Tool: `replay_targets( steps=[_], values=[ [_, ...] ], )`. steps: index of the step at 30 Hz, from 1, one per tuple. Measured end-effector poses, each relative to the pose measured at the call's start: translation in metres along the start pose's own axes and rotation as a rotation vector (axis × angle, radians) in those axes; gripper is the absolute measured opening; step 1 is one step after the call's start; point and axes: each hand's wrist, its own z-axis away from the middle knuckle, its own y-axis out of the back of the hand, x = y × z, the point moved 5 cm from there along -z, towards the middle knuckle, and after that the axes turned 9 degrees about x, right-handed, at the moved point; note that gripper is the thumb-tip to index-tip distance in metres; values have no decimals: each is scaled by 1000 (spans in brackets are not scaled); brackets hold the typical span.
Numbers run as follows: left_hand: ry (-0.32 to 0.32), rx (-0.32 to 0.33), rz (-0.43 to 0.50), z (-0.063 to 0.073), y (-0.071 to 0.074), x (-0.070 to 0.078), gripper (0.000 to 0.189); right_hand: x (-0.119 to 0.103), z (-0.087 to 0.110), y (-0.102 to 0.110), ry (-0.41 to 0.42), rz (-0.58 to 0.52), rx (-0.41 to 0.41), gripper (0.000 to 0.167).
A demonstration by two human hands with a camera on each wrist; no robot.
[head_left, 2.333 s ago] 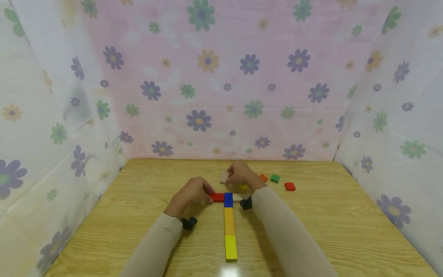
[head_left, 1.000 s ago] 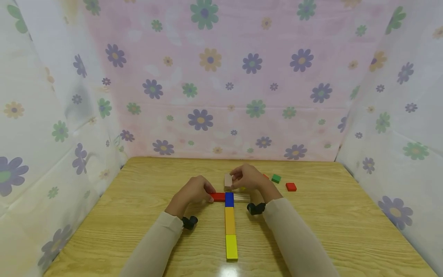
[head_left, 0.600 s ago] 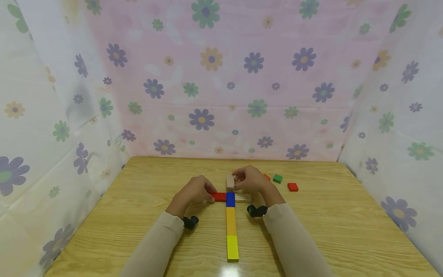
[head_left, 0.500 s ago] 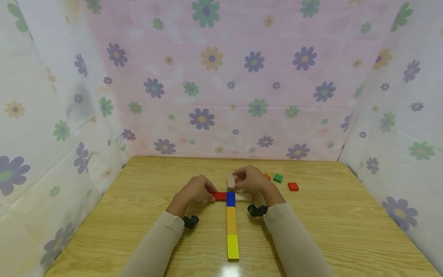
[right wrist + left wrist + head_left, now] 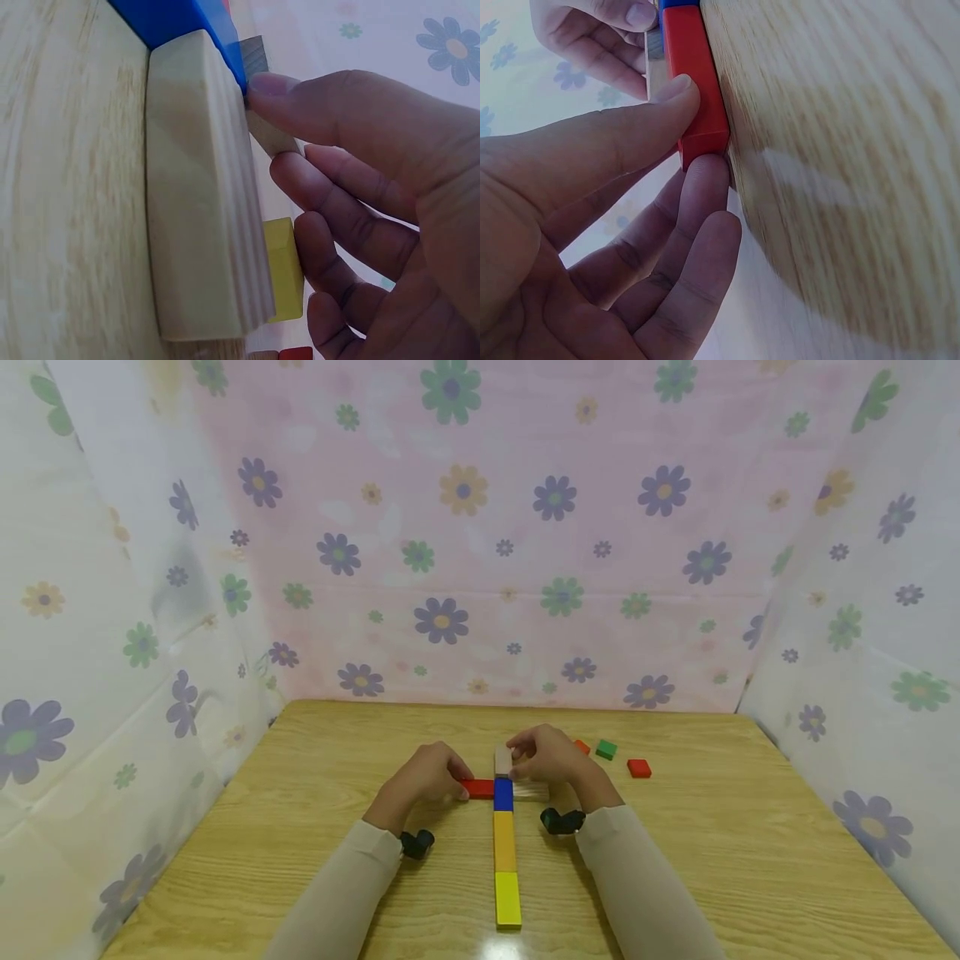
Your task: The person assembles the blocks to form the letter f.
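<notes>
A cross of blocks lies on the table: a yellow block (image 5: 507, 900), an orange block (image 5: 505, 841) and a blue block (image 5: 503, 794) in line, a red block (image 5: 480, 789) left of the blue, and a striped plain wood block (image 5: 534, 792) to its right. My left hand (image 5: 427, 772) pinches the red block's outer end; the left wrist view shows the thumb on its top. With thumb and fingers my right hand (image 5: 551, 756) holds another plain wood block (image 5: 502, 762) at the blue block's far end. In the right wrist view, that block (image 5: 271, 133) is partly hidden.
Beyond the right hand lie an orange-red block (image 5: 581, 747), a green block (image 5: 606, 749) and a red block (image 5: 639, 768). A yellow block (image 5: 283, 270) shows behind the striped block in the right wrist view. Flowered cloth (image 5: 480, 568) encloses the wooden table (image 5: 360, 727).
The right hand has drawn its plain wood block toward me and slightly right, into line with the blue block. The left hand has stayed on the red block.
</notes>
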Motion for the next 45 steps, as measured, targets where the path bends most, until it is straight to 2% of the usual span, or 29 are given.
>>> replay_targets(
  steps=[10,21,39,45],
  values=[
    [5,4,-6,-1,0,-1,18,-1,0,-1,18,-6,-6,49],
    [0,4,1,1,0,0,19,-4,3,0,-6,22,-11,48],
    [28,8,2,2,0,3,20,-2,3,-2,-11,60,-28,47],
    [16,13,4,3,1,4,19,-3,4,-2,-3,41,-46,46]
  ],
)
